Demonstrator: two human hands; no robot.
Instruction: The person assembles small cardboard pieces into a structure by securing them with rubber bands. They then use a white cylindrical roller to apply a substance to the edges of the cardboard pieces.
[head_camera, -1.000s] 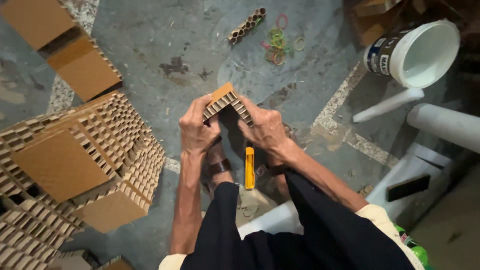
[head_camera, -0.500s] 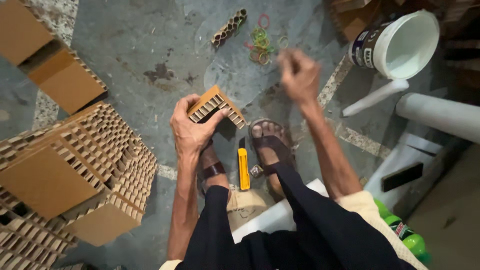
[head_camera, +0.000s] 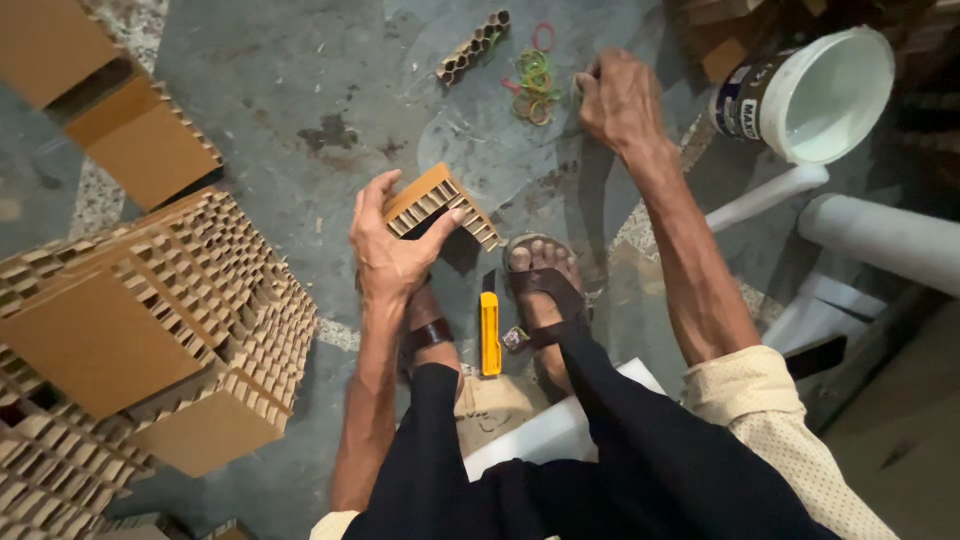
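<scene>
My left hand (head_camera: 390, 260) grips a folded piece of brown honeycomb cardboard (head_camera: 440, 205), held above my sandalled feet. My right hand (head_camera: 620, 100) is stretched forward to the floor, fingers curled at the right edge of a small pile of coloured rubber bands (head_camera: 535, 85). Whether a band is between the fingertips is hidden. A yellow utility knife (head_camera: 490, 335) lies on the floor between my feet.
A large stack of honeycomb cardboard blocks (head_camera: 150, 330) fills the left side, with flat cardboard pieces (head_camera: 150, 150) behind it. A short honeycomb strip (head_camera: 475, 48) lies beyond the bands. A white bucket (head_camera: 820, 95) and white pipes (head_camera: 880, 240) stand at the right.
My right hand let go of the cardboard piece and reached forward to the rubber bands. My left hand kept hold of the piece alone.
</scene>
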